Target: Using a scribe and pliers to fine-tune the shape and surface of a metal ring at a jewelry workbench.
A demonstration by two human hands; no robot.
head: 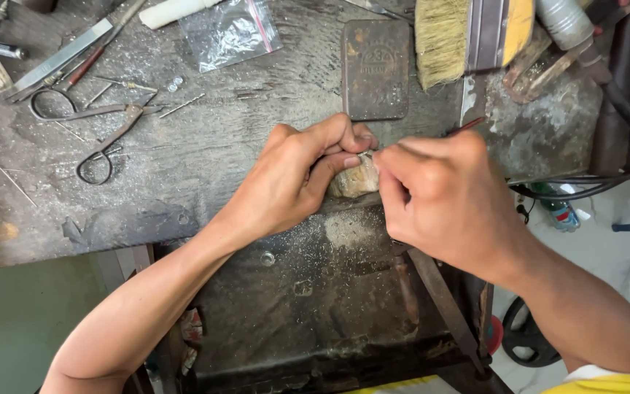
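Note:
My left hand (297, 175) is closed, thumb and fingers pinching something very small against a worn wooden peg (353, 179) that juts from the bench edge. My right hand (442, 197) is closed around a thin red-tipped tool (467, 126), its working end at the same spot on the peg; only the tool's tail shows behind the knuckles. The two hands touch at the fingertips. The piece between them is hidden by my fingers.
A rusty metal plate (375, 69) lies just beyond the hands. Shears (103, 120) and hand tools lie at the left, a clear plastic bag (231, 33) and a bristle brush (442, 40) at the back. Metal filings dust the dark bench (184, 168) and the tray below (315, 292).

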